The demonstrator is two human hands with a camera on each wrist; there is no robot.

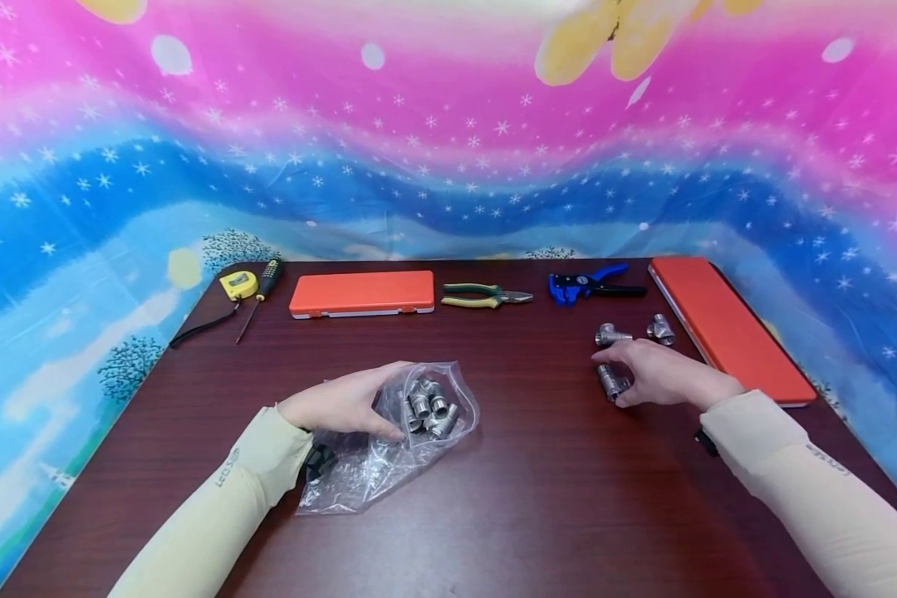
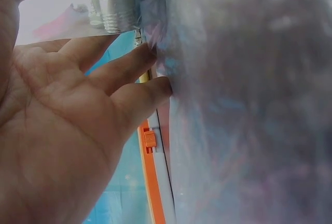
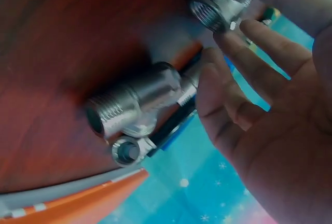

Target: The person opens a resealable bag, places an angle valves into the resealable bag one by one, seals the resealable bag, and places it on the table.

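A clear plastic bag [image 1: 366,473] lies on the table with several metal pipe fittings [image 1: 428,407] inside. My left hand [image 1: 347,403] rests against the bag; in the left wrist view its fingers [image 2: 137,102] are fairly straight and touch the plastic. Farther right, my right hand [image 1: 654,374] pinches a metal tee fitting [image 1: 608,382] between thumb and fingertips, low over the table. Beyond it a second tee [image 1: 611,335] and a third fitting [image 1: 661,330] stand close together. Another threaded fitting [image 3: 135,102] shows large in the right wrist view, probably hidden under the hand in the head view.
Along the back lie a tape measure [image 1: 239,285], a screwdriver [image 1: 262,291], an orange case [image 1: 362,292], pliers [image 1: 486,296] and a blue wire stripper [image 1: 586,284]. A longer orange case [image 1: 732,328] borders the right edge. A printed cloth [image 1: 448,149] hangs behind the table.
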